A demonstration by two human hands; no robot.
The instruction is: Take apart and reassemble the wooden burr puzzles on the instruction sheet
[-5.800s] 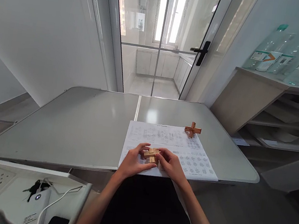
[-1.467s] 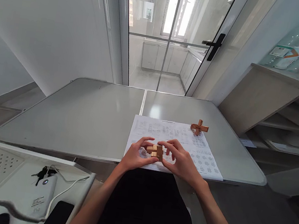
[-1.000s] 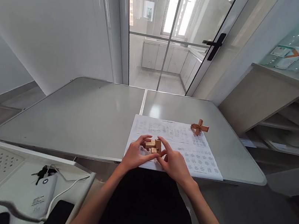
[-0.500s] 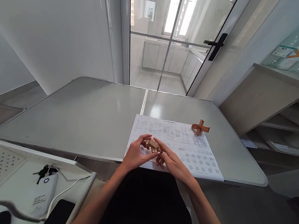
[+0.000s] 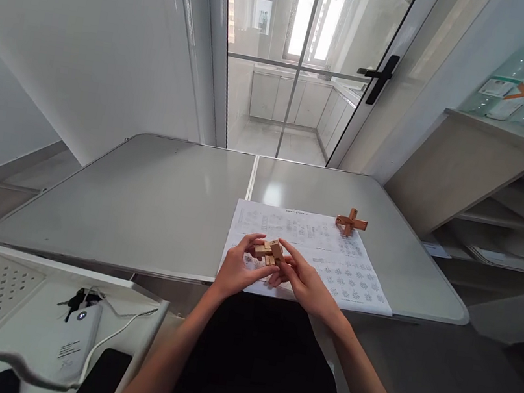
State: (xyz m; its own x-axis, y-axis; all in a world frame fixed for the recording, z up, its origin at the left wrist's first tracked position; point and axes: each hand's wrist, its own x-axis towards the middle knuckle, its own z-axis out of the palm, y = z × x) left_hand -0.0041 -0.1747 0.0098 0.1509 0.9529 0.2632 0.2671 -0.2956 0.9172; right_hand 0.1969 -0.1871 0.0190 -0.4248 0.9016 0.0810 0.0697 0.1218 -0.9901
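Observation:
Between my two hands is a light wooden burr puzzle [image 5: 268, 251], made of several notched sticks crossing one another. My left hand [image 5: 237, 270] grips it from the left, thumb below and fingers curled over the far side. My right hand [image 5: 304, 283] pinches its right end, where one stick tilts upward. The fingers hide part of the puzzle. Beneath both hands lies a printed sheet [image 5: 305, 236] with rows of small diagrams. On the sheet's far right corner rests a reddish-brown wooden cross-shaped puzzle [image 5: 351, 223], touched by neither hand.
The grey table [image 5: 166, 208] has a seam down its middle. At the lower left, a white cart [image 5: 54, 270] holds keys [image 5: 77, 303], a white power bank [image 5: 79, 333] with a cable and a black phone [image 5: 102, 379]. Plastic bottles [image 5: 519, 90] stand on the right-hand shelf.
The light wooden puzzle has turned in my hands, so a stick at its right end now points up. My right fingers have shifted slightly around it.

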